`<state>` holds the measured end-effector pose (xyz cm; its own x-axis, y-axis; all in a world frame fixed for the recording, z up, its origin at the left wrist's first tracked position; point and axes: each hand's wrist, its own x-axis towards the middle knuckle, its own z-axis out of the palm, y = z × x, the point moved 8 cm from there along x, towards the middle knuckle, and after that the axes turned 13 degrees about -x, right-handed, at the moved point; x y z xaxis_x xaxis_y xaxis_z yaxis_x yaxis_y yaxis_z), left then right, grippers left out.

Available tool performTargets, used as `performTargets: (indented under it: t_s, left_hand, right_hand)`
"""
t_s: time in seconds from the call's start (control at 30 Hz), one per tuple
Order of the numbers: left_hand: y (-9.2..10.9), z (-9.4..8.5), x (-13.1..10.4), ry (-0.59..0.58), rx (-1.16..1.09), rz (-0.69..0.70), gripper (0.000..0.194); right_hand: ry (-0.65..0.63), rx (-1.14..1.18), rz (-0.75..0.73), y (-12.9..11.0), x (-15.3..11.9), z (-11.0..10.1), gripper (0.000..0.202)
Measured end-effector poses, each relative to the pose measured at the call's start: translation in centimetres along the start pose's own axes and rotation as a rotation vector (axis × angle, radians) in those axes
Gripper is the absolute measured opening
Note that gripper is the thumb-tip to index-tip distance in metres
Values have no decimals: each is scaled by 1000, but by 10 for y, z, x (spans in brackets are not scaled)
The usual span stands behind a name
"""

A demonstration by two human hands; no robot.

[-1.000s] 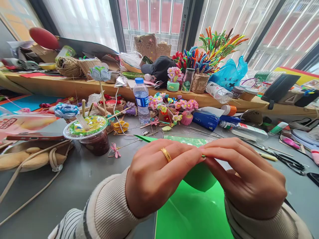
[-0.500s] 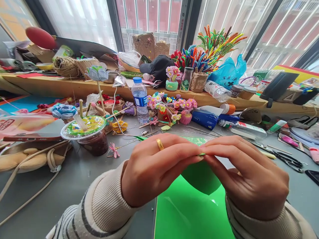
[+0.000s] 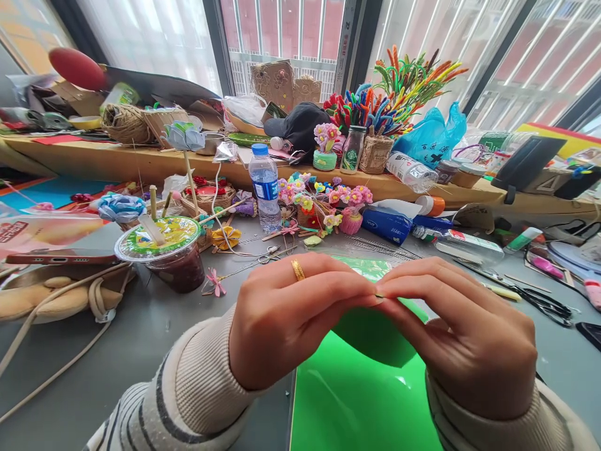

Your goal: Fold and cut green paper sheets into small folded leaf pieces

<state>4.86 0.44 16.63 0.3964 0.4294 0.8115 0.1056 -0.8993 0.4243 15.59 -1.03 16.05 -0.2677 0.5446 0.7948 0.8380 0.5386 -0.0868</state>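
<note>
There are 2 hands (image 3: 282,322) (image 3: 474,335), 1 held grn pc (image 3: 375,338), 1 ring (image 3: 297,270), 1 blk cap (image 3: 304,128).

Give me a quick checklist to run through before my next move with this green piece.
1. Left hand pinching the green piece: ok.
2. Right hand pinching it too, close against the left: ok.
3. Pinched edge in plain view: not ok, the hands mostly cover it.
4. Green sheet beneath the hands: ok.
5. Drink cup upright, apart from the left hand: ok.
6. Any crease at the pinch: cannot tell, hidden.

Bright daylight enters through the windows (image 3: 150,44), glinting on the green sheet (image 3: 361,407); outer edges look stretched
</note>
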Motion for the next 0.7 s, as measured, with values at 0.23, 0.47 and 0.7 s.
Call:
performTargets:
  t_s: [0.23,0.47,0.7]
  left_hand:
    - [-8,7,1,-59,-16,-43,9]
    - [-4,-3,0,-24,-1,-19,10]
    - [-10,6,3,-95,-48,-70,11]
  right_hand:
    - [52,-51,-19,-2,-3,1,7]
    - [14,-6,12,2,-1,3,4]
    - [55,-79,-20,-1,-2,0,5]
